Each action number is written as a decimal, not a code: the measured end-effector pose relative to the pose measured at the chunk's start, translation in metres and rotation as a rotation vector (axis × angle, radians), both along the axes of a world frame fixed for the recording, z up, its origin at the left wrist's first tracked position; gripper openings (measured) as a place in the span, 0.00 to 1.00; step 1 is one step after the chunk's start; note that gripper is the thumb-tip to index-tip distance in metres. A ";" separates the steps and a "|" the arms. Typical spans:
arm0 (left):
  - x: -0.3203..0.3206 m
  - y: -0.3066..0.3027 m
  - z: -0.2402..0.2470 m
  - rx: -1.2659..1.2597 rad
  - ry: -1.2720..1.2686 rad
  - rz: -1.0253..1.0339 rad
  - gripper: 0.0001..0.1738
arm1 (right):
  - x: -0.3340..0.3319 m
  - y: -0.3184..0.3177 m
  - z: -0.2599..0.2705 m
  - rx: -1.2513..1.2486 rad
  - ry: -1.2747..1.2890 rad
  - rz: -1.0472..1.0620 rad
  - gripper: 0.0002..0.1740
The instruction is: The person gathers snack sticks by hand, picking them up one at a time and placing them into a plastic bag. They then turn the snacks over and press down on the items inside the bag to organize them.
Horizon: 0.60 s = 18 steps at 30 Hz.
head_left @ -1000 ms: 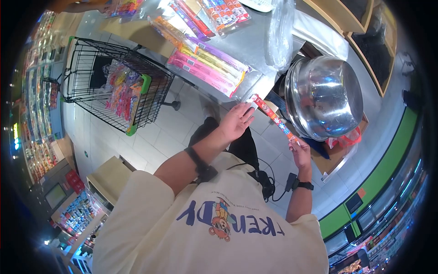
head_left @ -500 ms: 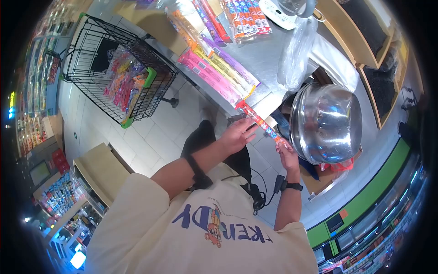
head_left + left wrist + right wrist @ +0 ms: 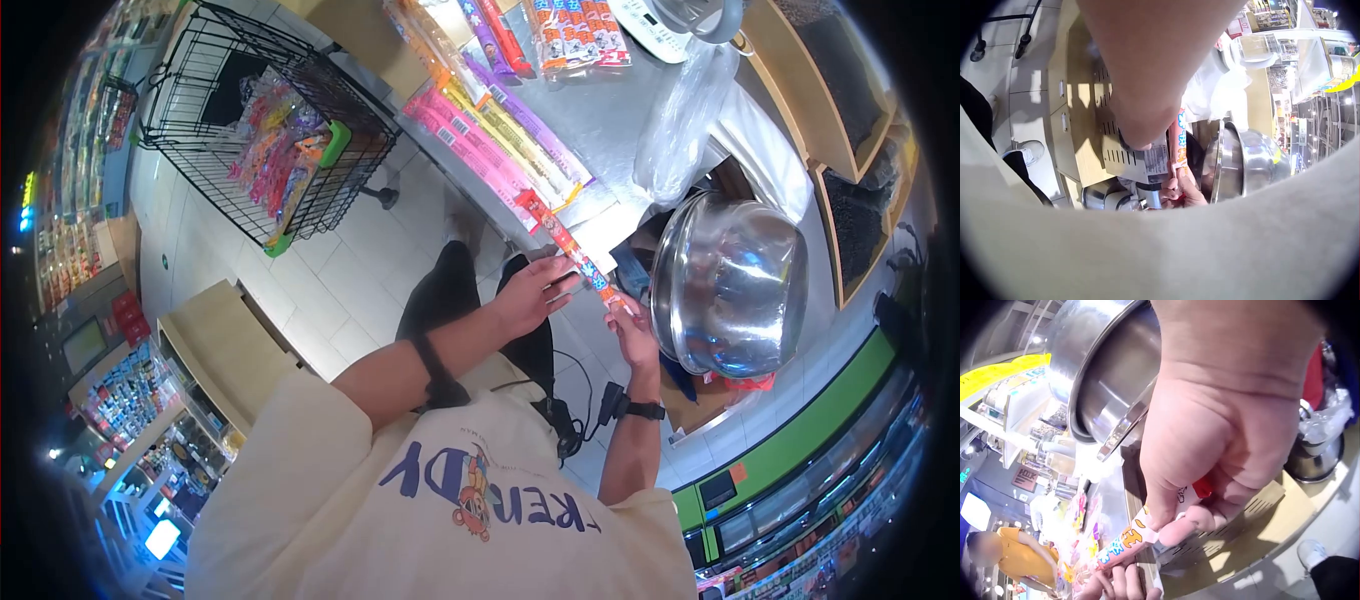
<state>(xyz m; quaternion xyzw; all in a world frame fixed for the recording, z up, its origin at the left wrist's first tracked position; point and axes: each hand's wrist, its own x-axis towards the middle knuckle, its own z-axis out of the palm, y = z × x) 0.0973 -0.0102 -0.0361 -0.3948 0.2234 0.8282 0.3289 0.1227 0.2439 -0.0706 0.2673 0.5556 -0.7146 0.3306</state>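
A long, slim red wrapped snack stick point(image 3: 567, 243) with blue and white print slants between my hands, near the table's front corner. My right hand point(image 3: 633, 333) pinches its lower end between thumb and fingers, which the right wrist view also shows. My left hand point(image 3: 532, 294) is beside the middle of the stick, its fingers fairly straight and right at the wrapper. Seen from the right wrist, the left fingertips point(image 3: 1119, 581) lie close along the stick's far part. The left wrist view mostly shows the forearm, with the left fingers largely hidden.
On the metal table point(image 3: 610, 120) lie pink packs point(image 3: 470, 150), yellow and purple packs, an orange pack point(image 3: 578, 35) and clear plastic bags point(image 3: 685, 125). Large steel bowls point(image 3: 735, 285) stand to the right. A shopping cart point(image 3: 270, 130) holds colourful packets. A person in orange point(image 3: 1025, 559) is across the table.
My left hand has shifted from the stick's upper end down toward its middle. The right hand keeps its grip on the lower end. The head view has tilted, moving the table goods and bowls within it.
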 end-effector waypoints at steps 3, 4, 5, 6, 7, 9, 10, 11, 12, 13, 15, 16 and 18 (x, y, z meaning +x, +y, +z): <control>0.002 0.000 0.003 -0.004 -0.015 0.011 0.16 | 0.000 -0.013 0.000 0.022 0.039 0.028 0.20; -0.002 0.001 0.004 -0.003 -0.045 0.017 0.13 | -0.004 -0.020 0.000 0.036 0.065 0.021 0.19; -0.006 0.001 0.005 -0.004 -0.035 0.020 0.13 | -0.006 -0.026 0.001 0.061 0.098 0.006 0.17; -0.006 0.001 0.003 -0.015 -0.012 0.003 0.14 | -0.013 -0.033 0.004 0.060 0.104 0.008 0.17; -0.003 0.001 0.005 -0.026 0.000 -0.012 0.14 | -0.020 -0.039 0.011 0.113 0.134 0.019 0.16; -0.001 0.003 0.005 -0.047 -0.012 -0.003 0.14 | -0.024 -0.046 0.013 0.159 0.171 0.019 0.15; -0.001 0.002 0.006 -0.072 -0.011 0.001 0.14 | -0.025 -0.049 0.013 0.154 0.161 0.020 0.15; -0.001 0.001 0.003 -0.114 0.016 -0.050 0.16 | -0.031 -0.048 0.014 0.175 0.205 0.059 0.15; -0.006 -0.004 0.005 -0.115 0.016 -0.051 0.16 | -0.035 -0.047 0.015 0.196 0.250 0.099 0.15; -0.014 -0.011 0.009 -0.208 -0.050 -0.176 0.15 | -0.035 -0.047 0.014 0.186 0.292 0.103 0.14; -0.024 -0.027 0.002 -0.302 -0.121 -0.301 0.14 | -0.038 -0.044 0.012 0.200 0.306 0.119 0.14; -0.023 -0.036 -0.015 -0.644 0.018 -0.291 0.17 | -0.035 -0.042 0.013 0.216 0.314 0.135 0.14; -0.032 -0.052 -0.027 -1.056 0.190 -0.188 0.20 | -0.032 -0.040 0.014 0.230 0.312 0.145 0.15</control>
